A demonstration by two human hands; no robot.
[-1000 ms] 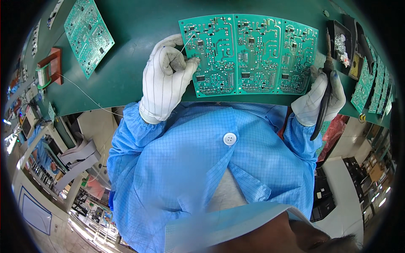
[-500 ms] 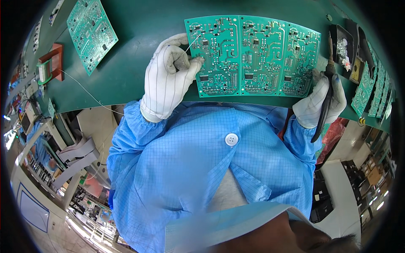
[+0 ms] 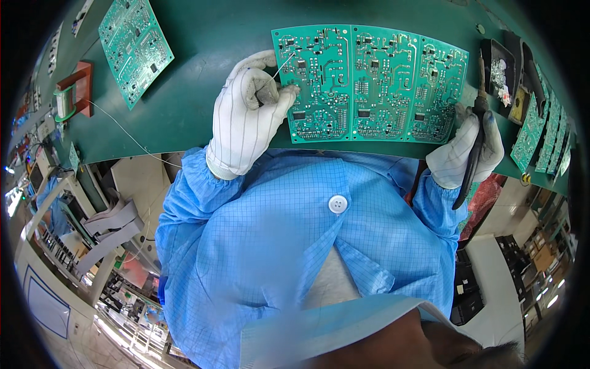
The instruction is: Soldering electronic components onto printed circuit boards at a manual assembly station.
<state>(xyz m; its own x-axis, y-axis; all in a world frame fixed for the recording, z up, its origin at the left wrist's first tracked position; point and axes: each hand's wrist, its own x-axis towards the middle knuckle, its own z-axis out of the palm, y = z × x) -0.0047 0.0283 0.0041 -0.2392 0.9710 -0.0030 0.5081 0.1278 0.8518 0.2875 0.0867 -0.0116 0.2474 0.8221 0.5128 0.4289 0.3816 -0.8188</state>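
Observation:
A green panel of three joined circuit boards (image 3: pixel 369 83) lies on the green bench mat in front of me. My left hand (image 3: pixel 249 111), in a white glove, rests at the panel's left edge and pinches a thin solder wire (image 3: pixel 281 64) whose tip points onto the left board. My right hand (image 3: pixel 467 150), also gloved, sits at the panel's lower right corner and grips a black-handled soldering iron (image 3: pixel 474 144), its tip raised beside the right board. Blue coat sleeves cover both forearms.
Another green circuit board (image 3: pixel 132 46) lies at the far left of the mat (image 3: pixel 203 67), with a solder spool on a red stand (image 3: pixel 70 98) beside it. A black iron holder and tray (image 3: pixel 501 71) sit at the right, with several more green boards (image 3: pixel 541 129) beyond.
My head has shifted, so the panel sits a little lower and further right in view. The left hand has stayed at the panel's left edge with the wire; the right hand still holds the iron.

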